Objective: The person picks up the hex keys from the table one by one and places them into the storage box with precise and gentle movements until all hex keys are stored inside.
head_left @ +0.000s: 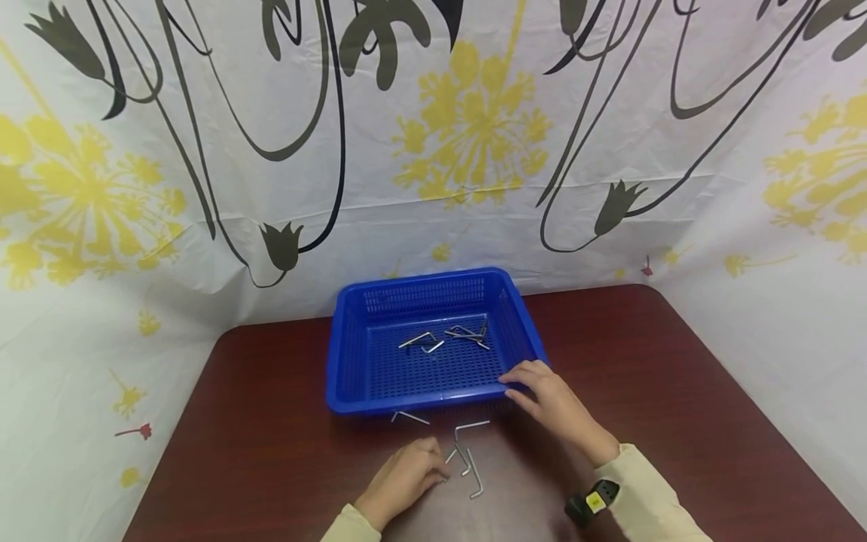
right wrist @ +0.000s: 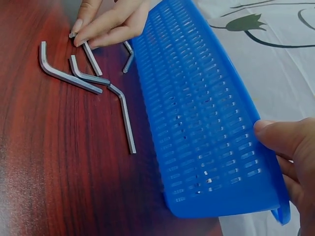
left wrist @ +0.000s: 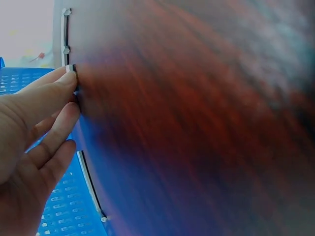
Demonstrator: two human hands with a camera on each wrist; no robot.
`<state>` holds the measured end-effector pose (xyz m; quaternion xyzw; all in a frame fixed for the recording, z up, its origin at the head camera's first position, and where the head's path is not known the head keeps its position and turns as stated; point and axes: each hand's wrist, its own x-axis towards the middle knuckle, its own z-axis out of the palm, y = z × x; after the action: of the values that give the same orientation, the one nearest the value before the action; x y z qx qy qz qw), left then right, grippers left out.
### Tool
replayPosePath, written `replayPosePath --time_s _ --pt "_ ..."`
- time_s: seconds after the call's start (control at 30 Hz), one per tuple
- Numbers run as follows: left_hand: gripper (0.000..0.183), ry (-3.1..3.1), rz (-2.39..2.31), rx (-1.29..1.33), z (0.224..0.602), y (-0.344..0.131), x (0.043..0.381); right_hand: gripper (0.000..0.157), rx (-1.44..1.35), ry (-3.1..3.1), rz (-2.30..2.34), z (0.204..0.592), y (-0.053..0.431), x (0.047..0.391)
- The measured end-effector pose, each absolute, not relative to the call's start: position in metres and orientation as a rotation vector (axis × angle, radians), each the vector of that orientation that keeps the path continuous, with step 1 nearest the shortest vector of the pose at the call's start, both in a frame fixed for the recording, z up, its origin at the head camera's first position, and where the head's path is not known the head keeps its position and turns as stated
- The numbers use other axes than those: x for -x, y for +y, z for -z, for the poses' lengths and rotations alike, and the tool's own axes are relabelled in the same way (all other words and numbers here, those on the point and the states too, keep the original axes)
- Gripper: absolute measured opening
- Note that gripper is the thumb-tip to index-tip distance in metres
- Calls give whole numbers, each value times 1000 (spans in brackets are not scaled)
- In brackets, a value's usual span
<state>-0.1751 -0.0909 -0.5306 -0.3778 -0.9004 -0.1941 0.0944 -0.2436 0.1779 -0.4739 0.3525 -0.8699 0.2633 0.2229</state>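
With thumb and fingertips my left hand pinches an L-shaped hex key low over the table. Its short bend shows at the fingertips in the right wrist view. Just right of that hand, loose silver hex keys lie close together, with another hex key a little farther back. One more hex key rests by the basket's front wall. My right hand grips the front right corner of the blue plastic basket, thumb on one side of the rim and fingers on the other.
Several hex keys lie on the basket's slotted floor, toward its back and right. The dark red wooden table has rounded far corners. A white sheet with printed flowers hangs behind it. A dark band device sits at the right wrist.
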Motion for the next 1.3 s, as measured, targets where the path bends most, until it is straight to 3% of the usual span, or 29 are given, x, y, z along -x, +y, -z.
replayPosePath --time_s 0.5,1.3 --pt "4 -2578 649 1089 527 -94 174 19 -942 -2374 -804 476 178 242" --pt "6 -2431 659 1098 482 -104 184 21 -939 -2314 -840 487 178 242"
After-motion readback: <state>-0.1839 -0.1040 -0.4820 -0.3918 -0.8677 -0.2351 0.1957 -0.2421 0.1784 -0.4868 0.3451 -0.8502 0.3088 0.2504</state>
